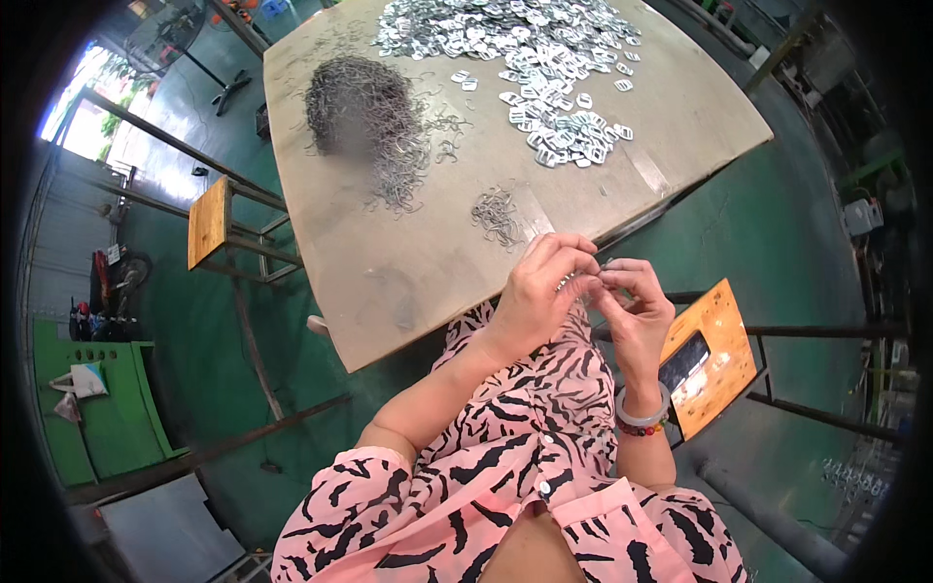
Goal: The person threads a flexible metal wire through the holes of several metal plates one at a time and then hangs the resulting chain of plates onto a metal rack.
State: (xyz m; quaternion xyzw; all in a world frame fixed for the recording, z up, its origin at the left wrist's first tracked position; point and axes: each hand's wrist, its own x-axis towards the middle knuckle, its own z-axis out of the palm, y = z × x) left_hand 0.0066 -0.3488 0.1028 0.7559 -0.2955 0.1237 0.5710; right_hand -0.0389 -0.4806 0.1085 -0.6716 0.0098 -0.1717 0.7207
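My left hand [544,291] is closed with its fingers curled, just off the near edge of the table. A bit of shiny metal [565,281] shows between its fingers; its kind is mostly hidden. Meeting it fingertip to fingertip, my right hand [637,313] is closed in a pinch. Whatever its fingers hold is too small to make out. Closest to my hands on the table lies a small heap of thin bent wire hooks [497,216]. Farther back on the right is a spread of flat slotted metal buckles [575,136].
On the table [340,282], a large dark heap of wire hooks [362,102] sits far left, and many more buckles [505,27] cover the back. To my right, a wooden stool [724,364] carries a black phone [684,361]. Another wooden stool [210,222] stands left.
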